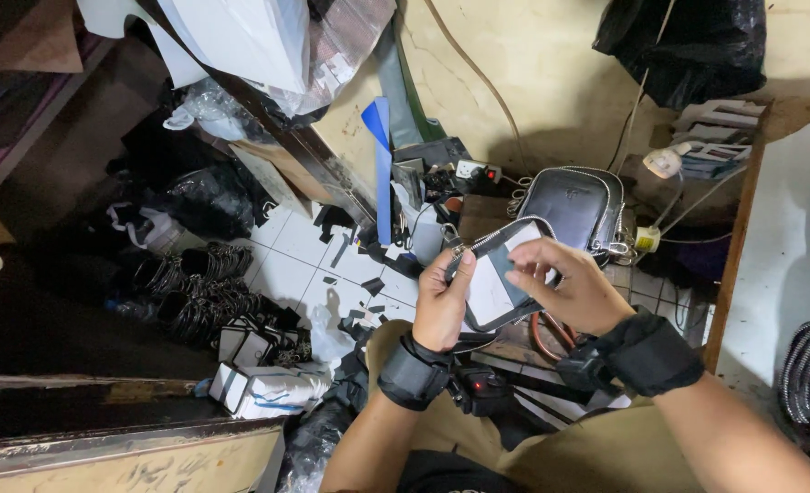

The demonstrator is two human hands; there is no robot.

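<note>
1. Right, head view: the left hand (441, 306) pinches the left edge of a small black zip pouch panel with a white card insert (496, 278), held up in mid-air above the lap, fingers curled shut on it by the silver zip.
2. Across from it, the right hand (564, 288) grips the top right edge, thumb and fingers closed on the rim, the remaining fingers loosely bent.
3. Handling, as I judge it: light, soft and floppy, likely smooth-faced and a bit slick. The card stiffens the middle, so the stitched zip edges look like the surest hold.
4. Just behind it sits a finished black rectangular bag with silver zip trim (574, 208).
5. Below, a white tiled floor (286, 260) strewn with black offcuts, coiled black zip bundles (206, 292) and small white boxes (263, 388).
6. Cramped workshop: beige wall (551, 82), a black plastic sack (688, 46), trailing cables.
</note>
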